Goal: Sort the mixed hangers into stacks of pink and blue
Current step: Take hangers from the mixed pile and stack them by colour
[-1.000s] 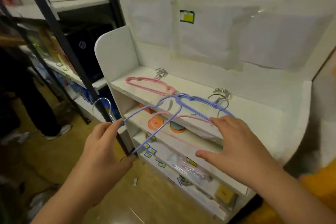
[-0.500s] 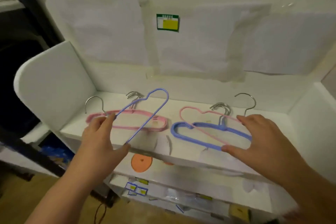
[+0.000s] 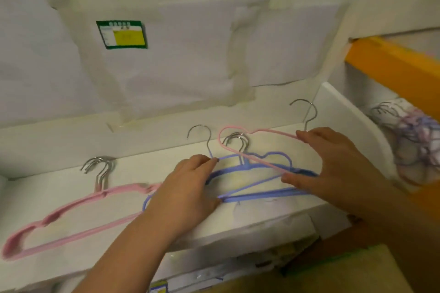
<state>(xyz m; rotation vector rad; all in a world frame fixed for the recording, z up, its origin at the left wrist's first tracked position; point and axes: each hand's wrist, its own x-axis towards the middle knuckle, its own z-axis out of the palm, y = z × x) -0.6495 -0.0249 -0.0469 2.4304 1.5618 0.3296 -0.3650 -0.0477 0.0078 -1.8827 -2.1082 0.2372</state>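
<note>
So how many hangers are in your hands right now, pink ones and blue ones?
Pink hanger: 1, in the right hand
Blue hanger: 1, in the left hand
Total: 2

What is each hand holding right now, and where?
Left hand pinches a blue hanger near its hook; right hand grips the pink hanger at its shoulder.

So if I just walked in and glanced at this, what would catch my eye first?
Probably the two hands over the white shelf: the right hand lifts a pink hanger off the blue stack, while the left hand holds a blue hanger at that stack. Next, the pink stack lying at the shelf's left, and the green-and-yellow label on the back panel.
</note>
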